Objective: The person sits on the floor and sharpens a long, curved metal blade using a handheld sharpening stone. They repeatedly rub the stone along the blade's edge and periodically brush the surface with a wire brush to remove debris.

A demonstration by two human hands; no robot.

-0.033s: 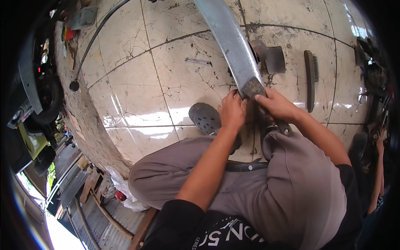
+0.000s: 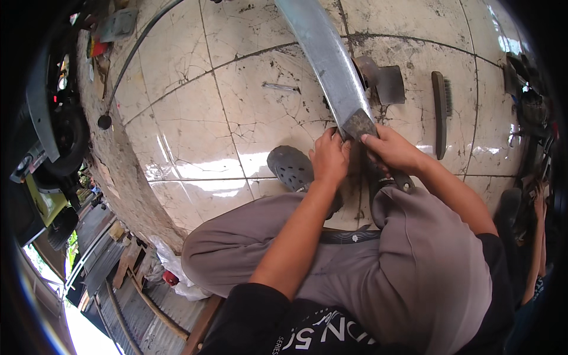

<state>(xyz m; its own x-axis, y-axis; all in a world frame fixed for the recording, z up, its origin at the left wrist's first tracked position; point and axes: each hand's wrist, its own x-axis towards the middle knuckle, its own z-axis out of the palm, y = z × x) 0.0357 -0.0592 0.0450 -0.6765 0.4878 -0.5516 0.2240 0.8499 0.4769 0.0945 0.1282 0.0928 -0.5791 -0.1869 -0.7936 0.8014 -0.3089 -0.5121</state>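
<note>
A long, curved, silvery-grey metal piece [image 2: 322, 50], like a fender, runs from the top edge of the view down toward me. My left hand [image 2: 330, 157] is closed around the left side of its near end. In my right hand [image 2: 393, 148] is a scraper with a dark, flat, squarish blade [image 2: 359, 124]; the blade lies against the metal surface near that end. The scraper's dark handle shows below my palm, with a hole at its tip. My right thumb presses on the blade's base. The underside of the metal piece and several fingertips are hidden.
A wire brush [image 2: 440, 115] lies on the tiled floor [image 2: 260, 124] at the right. Beside the metal piece sits a dark curved plate [image 2: 390, 84]. A small thin metal rod [image 2: 281, 87] and a black hose [image 2: 133, 59] are at left. Another person's arm [image 2: 538, 236] shows far right.
</note>
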